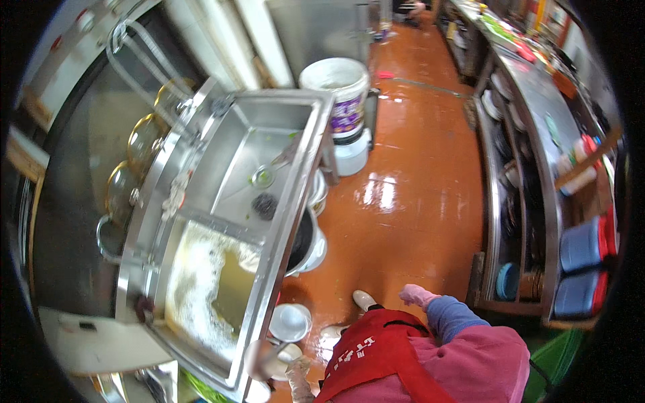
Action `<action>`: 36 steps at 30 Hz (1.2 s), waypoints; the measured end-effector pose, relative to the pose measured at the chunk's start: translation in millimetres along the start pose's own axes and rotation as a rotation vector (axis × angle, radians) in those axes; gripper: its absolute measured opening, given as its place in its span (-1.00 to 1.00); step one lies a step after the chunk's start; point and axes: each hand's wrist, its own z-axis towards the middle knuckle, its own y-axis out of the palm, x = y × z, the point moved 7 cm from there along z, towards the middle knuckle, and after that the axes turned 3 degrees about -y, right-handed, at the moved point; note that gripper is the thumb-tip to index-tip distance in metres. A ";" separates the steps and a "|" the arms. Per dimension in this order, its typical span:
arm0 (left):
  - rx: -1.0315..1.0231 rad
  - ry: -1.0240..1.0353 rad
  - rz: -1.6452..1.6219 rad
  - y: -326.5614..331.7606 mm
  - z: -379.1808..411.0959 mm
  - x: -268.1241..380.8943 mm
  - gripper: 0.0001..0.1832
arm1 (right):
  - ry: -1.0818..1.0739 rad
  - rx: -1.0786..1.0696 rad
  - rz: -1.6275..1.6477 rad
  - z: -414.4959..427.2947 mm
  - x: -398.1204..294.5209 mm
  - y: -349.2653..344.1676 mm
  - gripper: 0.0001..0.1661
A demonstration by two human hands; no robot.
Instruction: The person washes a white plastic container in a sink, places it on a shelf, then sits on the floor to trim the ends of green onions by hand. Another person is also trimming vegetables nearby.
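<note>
My right hand [417, 295], in a pink glove, hangs over the wet floor to the right of my shoes, its fingers bunched with nothing visible in them. Down by the sink's front edge is my left hand [299, 377], in a pale, loose glove. A blurred utensil with a metal handle [274, 355] lies close to its fingertips; I cannot tell whether they grip it. Cloudy, foamy water [199, 292] fills the near sink basin. The far basin [237, 171] holds a dark scouring pad [265, 206], a small clear dish [263, 177] and green scraps.
Buckets [335, 101] stack beyond the sink; a pale tub [291, 322] sits on the reddish-brown floor [398, 201]. Glass lids [121, 191] lean behind the taps [151, 85]. Along the right runs a steel counter [539, 101] with shelves and blue containers [582, 247].
</note>
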 end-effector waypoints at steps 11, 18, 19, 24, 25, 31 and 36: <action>0.166 0.606 0.846 -31.8 -98.3 -125.9 -0.84 | -0.200 -0.156 0.357 12.4 -130.3 13.2 -0.76; 0.250 0.035 -0.754 -34.8 -140.8 -147.4 -0.71 | -0.117 -0.183 0.078 3.7 -170.1 51.9 -0.74; 0.285 0.012 -0.814 -42.7 -145.1 -163.0 -0.69 | -0.112 -0.239 0.066 0.7 -173.8 67.5 -0.75; 0.427 -0.170 -0.999 -88.8 -167.3 -285.3 -0.65 | -0.167 -0.368 -0.206 -29.4 -241.1 171.8 -0.74; 0.474 -0.197 -1.111 -97.3 -169.4 -310.0 -0.64 | -0.157 -0.360 -0.231 -30.3 -251.5 195.8 -0.71; 0.540 -0.385 -1.076 -149.4 -212.6 -411.3 -0.65 | -0.428 -0.464 -0.393 -81.3 -334.2 320.8 -0.67; 0.655 -0.382 -1.107 -173.8 -207.2 -459.1 -0.71 | -0.424 -0.502 -0.450 -83.5 -366.5 376.7 -0.71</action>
